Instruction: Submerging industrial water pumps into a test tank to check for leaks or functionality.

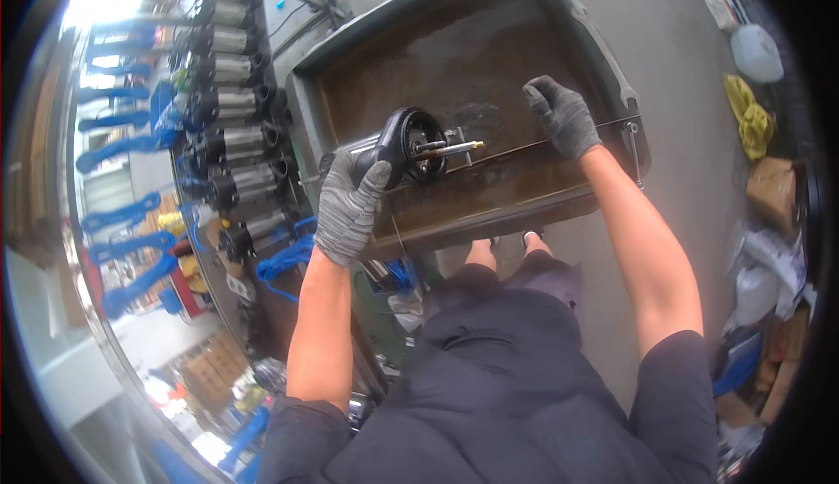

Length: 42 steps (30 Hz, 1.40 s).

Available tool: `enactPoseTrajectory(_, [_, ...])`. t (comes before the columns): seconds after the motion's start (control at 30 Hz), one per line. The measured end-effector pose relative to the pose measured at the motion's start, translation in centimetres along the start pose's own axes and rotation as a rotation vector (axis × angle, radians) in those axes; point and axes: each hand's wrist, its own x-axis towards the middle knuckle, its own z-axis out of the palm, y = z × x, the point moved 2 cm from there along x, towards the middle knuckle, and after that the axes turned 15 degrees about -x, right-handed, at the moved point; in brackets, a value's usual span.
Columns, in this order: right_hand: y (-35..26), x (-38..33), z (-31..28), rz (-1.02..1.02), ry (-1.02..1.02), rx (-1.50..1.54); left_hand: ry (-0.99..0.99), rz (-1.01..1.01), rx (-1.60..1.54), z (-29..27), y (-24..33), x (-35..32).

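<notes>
Scanning from far L, saw curved blue strips (122, 145) spaced in a column, then a row of black-and-silver cylindrical units (236, 139) packed side by side. Spotted a tangled bright-blue bundle (288, 267) nr the row's lower end.

Gripped w/ L hand (348, 208), in grey knit glove, a glossy black cylindrical housing (393, 153), w/ thumb & fingers wrapped round its near side. Held its round open end toward R, w/ a thin metal shaft (456, 150), yellowish at the tip, sticking out. Had it over the L part of a big grey rectangular tub (308, 125) of murky brown water (472, 38); couldn't tell if also propped on anything. Saw a thin rod or wire (516, 146) across the tub.

Placed R hand (564, 117), same type of glove, over the tub's R part, well apart from the housing, w/ fingers half-curled; couldn't tell if closed on anything. Found a grey open-ended wrench (627, 90) at the tub's R rim, nr that hand.

Far R, noted a translucent white plastic jug (757, 54), a crumpled yellow cloth-like piece (747, 117) & a brown box (771, 191).
</notes>
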Motion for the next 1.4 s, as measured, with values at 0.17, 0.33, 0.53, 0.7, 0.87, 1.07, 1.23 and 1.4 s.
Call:
enactPoseTrajectory(0.17, [-6.8, -7.2, 1.6, -0.215, -0.231, 0.253, 0.018, 0.081, 0.003, -0.1, 1.6, -5.1])
enactPoseTrajectory(0.33, [-9.1, -11.6, 3.2, -0.027, -0.342, 0.187, 0.087, 0.024, 0.15, 1.3, -0.5, -7.5])
enactPoseTrajectory(0.53, [-3.5, -12.3, 5.6, 0.074, -0.315, 0.036, 0.042, -0.101, 0.246, 4.8, -4.4, -8.2])
enactPoseTrajectory(0.7, [0.2, -11.7, 6.5, 0.004, -0.334, 0.026, 0.091, -0.098, 0.271, 7.5, -7.1, -7.7])
enactPoseTrajectory(0.87, [1.6, -12.0, 7.1, -0.013, -0.393, 0.016, 0.117, -0.062, 0.202, 8.4, -8.7, -8.2])
enactPoseTrajectory(1.07, [2.0, -12.6, 7.6, 0.028, -0.436, 0.062, -0.049, -0.092, 0.137, 6.9, -8.0, -9.2])
enactPoseTrajectory(1.23, [-0.3, -13.0, 6.4, 0.108, -0.318, -0.222, 0.143, 0.108, 0.373, -4.5, -9.8, -9.2])
enactPoseTrajectory(1.4, [-8.8, -13.7, 4.6, -0.222, 0.034, -0.304, 0.482, 0.199, 0.655, -17.1, -15.6, -9.6])
